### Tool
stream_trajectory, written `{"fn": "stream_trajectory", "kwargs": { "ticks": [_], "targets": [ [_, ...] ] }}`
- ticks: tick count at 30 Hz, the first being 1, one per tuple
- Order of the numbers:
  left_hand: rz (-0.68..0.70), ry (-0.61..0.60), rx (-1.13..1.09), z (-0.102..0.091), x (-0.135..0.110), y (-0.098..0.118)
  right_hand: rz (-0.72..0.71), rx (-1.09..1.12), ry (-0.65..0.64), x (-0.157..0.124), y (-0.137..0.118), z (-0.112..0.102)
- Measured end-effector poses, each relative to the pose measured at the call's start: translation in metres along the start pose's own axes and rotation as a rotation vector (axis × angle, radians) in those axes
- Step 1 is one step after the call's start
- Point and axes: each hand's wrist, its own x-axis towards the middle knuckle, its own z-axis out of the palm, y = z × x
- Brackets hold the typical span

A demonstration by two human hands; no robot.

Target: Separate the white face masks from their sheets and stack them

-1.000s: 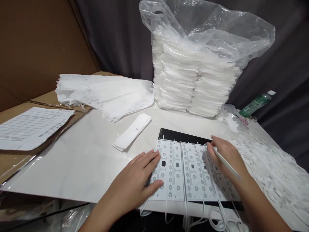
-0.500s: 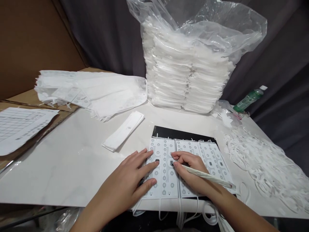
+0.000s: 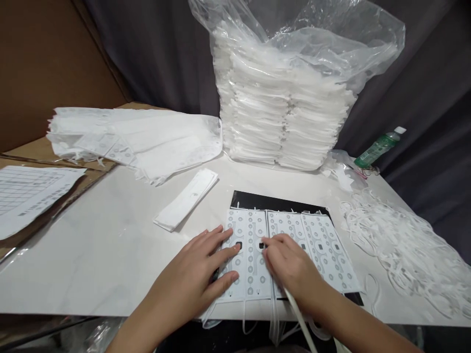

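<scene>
Bag point(image 3: 290, 98): far beyond my fingertips.
Table point(image 3: 110, 245): open room left of my left hand point(image 3: 198, 282); edge just behind both palms.
Panels point(image 3: 324, 245): on mat point(image 3: 272, 200), under my fingers; I judge a push could slide them off that edge.
Left fingers: spread flat.
Right hand point(image 3: 294, 269): closed round stick point(image 3: 299, 316), which may snag straps point(image 3: 274, 318).

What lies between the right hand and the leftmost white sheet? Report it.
Nothing visible. The right hand, holding a white stick, touches the leftmost white sheet, fingertips by a dark square; the left hand presses its left edge, aside.

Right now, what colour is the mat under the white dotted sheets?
Black mat; head view shows it best.
</scene>
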Motion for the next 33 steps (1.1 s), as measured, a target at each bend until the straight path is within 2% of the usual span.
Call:
{"fn": "stream_trajectory", "kwargs": {
  "ticks": [3,5,6,8,10,13,20,26,33],
  "targets": [
    [0.004,0.006,0.015,0.0,-0.001,-0.001,0.203,-0.082,0.111,-0.002,0.029,-0.024],
    [0.004,0.006,0.018,0.0,-0.001,-0.002,0.327,-0.118,0.141,-0.006,0.043,-0.042],
    [0.003,0.005,0.017,0.0,-0.001,-0.003,0.428,-0.074,0.117,-0.01,0.045,-0.049],
    [0.005,0.009,0.013,0.0,-0.001,-0.004,0.588,0.149,0.03,-0.016,0.041,-0.053],
    [0.007,0.022,0.005,0.001,0.0,-0.005,0.669,0.433,-0.067,-0.02,0.03,-0.049],
    [0.005,0.045,-0.012,0.003,0.0,-0.007,0.7,0.611,-0.126,-0.02,0.016,-0.038],
    [0.007,0.029,-0.084,-0.002,0.007,-0.01,0.715,0.579,-0.13,-0.014,0.017,-0.037],
    [0.1,0.04,-0.092,-0.018,0.044,0.01,0.671,0.554,-0.134,-0.019,0.016,-0.033],
    [0.28,-0.11,0.019,-0.013,0.086,0.026,0.612,0.524,-0.127,-0.021,0.016,-0.032]
  ]
}}
